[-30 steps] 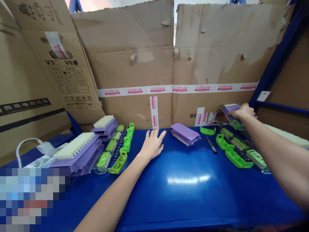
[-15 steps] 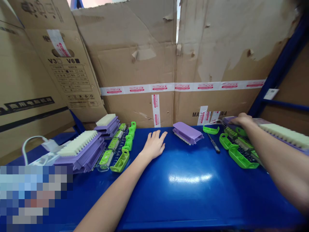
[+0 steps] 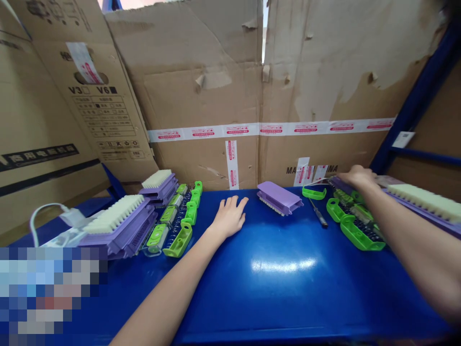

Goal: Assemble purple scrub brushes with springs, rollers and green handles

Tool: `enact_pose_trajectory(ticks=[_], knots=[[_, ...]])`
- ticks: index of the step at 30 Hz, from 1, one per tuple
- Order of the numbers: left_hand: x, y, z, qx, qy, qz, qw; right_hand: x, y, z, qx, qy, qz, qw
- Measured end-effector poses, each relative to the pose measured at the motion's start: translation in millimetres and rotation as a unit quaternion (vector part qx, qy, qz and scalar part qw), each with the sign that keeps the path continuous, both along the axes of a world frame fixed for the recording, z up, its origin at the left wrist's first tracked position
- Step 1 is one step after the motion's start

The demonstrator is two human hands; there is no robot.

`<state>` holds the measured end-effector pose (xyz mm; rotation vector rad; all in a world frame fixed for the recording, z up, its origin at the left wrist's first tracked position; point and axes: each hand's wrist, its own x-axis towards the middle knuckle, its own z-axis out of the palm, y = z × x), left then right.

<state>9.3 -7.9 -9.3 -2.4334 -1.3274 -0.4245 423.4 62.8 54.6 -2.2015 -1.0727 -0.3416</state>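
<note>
My left hand (image 3: 229,217) lies palm down on the blue table (image 3: 273,293), fingers spread and holding nothing. To its right rests a purple slotted housing (image 3: 279,196) with pale bristles or foam beneath it. My right hand (image 3: 358,178) reaches to the far right, over a purple piece (image 3: 336,182) beside green parts. Its fingertips are blurred and partly hidden, so its grip on that piece cannot be made out. Just left of it lie a green curved cover (image 3: 314,193) and a screwdriver (image 3: 319,214). Green end covers (image 3: 360,234) sit below my right wrist.
Purple housings with cream tops (image 3: 117,216) are stacked at left, beside rows of green-capped clear parts (image 3: 158,235) and green covers (image 3: 180,240). A white plug (image 3: 74,217) with its cable is behind. Another cream-topped housing (image 3: 427,202) stands far right. Cardboard (image 3: 201,96) walls the back.
My right hand has risen slightly over the purple piece, with its fingers shifted left. My left hand has stayed in place. The view has shifted a little.
</note>
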Motion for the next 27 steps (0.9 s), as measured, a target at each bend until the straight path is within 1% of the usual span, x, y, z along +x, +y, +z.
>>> enact_pose_trajectory(ticks=[1,2,4,5,6,8,9,11,13,14,16,18,20,22,23,25,27], knots=[[0.1,0.0,-0.2,-0.006,0.004,0.002,1.0,-13.0,-4.1,3.6,-0.029,0.014,-0.005,0.999],[0.3,0.0,-0.4,-0.015,0.008,0.005,1.0,-28.6,-9.0,6.6,-0.02,0.008,0.012,1.0],[0.5,-0.2,-1.0,-0.035,0.017,0.012,0.999,-65.8,-21.0,7.4,0.02,-0.012,0.096,0.995],[0.5,-0.4,-1.4,-0.044,0.02,0.017,0.999,-86.1,-28.0,4.3,0.041,-0.024,0.153,0.987],[0.5,-0.6,-1.7,-0.051,0.022,0.02,0.998,-106.3,-35.6,-1.1,0.06,-0.037,0.21,0.975],[0.6,-1.4,-2.2,-0.058,0.027,0.026,0.998,-142.9,-51.5,-16.3,0.066,-0.047,0.31,0.947],[0.7,-1.8,-2.2,-0.059,0.03,0.027,0.997,-157.9,-59.2,-24.3,0.052,-0.045,0.342,0.937],[1.3,-2.6,-1.0,-0.054,0.034,0.029,0.998,-178.6,-73.2,-36.1,0.016,-0.034,0.366,0.93],[2.1,-3.5,3.2,-0.03,0.019,0.032,0.999,-186.8,-84.0,-39.1,0.007,-0.015,0.352,0.936],[2.5,-4.2,6.8,-0.009,0.001,0.033,0.999,-187.0,-88.1,-37.4,0.022,-0.008,0.338,0.941],[2.7,-6.6,17.1,0.045,-0.05,0.033,0.997,-182.9,-93.6,-30.7,0.079,-0.002,0.303,0.95],[2.5,-10.7,29.5,0.093,-0.106,0.023,0.99,-176.7,-95.4,-24.6,0.139,-0.003,0.274,0.951],[3.0,-16.4,40.2,0.107,-0.142,-0.01,0.984,-171.8,-94.5,-23.1,0.156,-0.005,0.272,0.95],[5.5,-22.4,45.7,0.089,-0.139,-0.057,0.985,-169.9,-92.4,-26.0,0.137,-0.001,0.297,0.945],[7.5,-25.0,45.9,0.076,-0.125,-0.081,0.986,-170.2,-91.4,-28.2,0.119,0.005,0.314,0.942],[12.3,-28.9,42.6,0.051,-0.082,-0.12,0.988,-173.1,-90.5,-32.1,0.083,0.03,0.351,0.932],[16.4,-30.8,37.1,0.023,-0.046,-0.138,0.989,-177.9,-91.0,-34.5,0.05,0.057,0.383,0.92]])
